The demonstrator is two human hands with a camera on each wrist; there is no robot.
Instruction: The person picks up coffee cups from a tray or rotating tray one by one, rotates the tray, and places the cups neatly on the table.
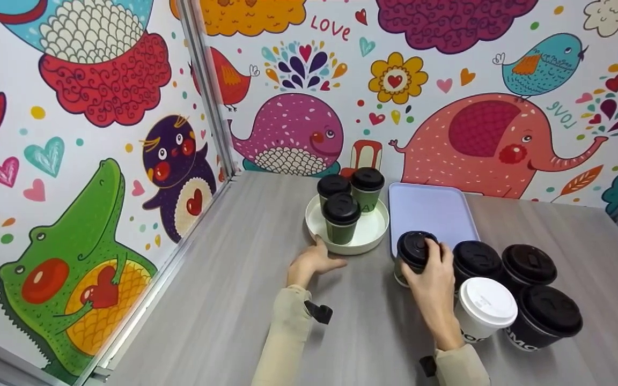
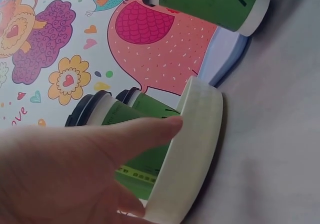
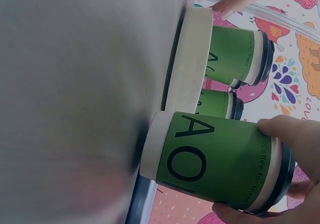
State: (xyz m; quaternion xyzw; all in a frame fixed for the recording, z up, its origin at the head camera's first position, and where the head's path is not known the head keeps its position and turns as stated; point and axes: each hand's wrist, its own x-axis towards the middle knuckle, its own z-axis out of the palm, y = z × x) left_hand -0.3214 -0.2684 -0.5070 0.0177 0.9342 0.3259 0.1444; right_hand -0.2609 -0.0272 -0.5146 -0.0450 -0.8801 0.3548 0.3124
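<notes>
- Losing the green coffee cup is the main risk: right hand has it high, round the black lid, so a loose lid could pop off and drop it.
- Base could snag on the lavender tray, at the cup's 1 o'clock, and tilt it. Can't tell if it's clear of the surface.
- Sideways swing could bump the black-lidded cup at 3 o'clock or white-lidded cup at 4.
- Three green cups stand close together in the round cream dish, toward 12 o'clock; shoving its rim could rock them.
- Right hand: thumb and fingers curled round the cup's top, spread only to its width.
- Left hand: fingers apart, holding nothing, at the dish's 7 o'clock; seems to touch the rim, pressure unclear.
- Held cup sits at the dish's 4 o'clock, outside it.
</notes>
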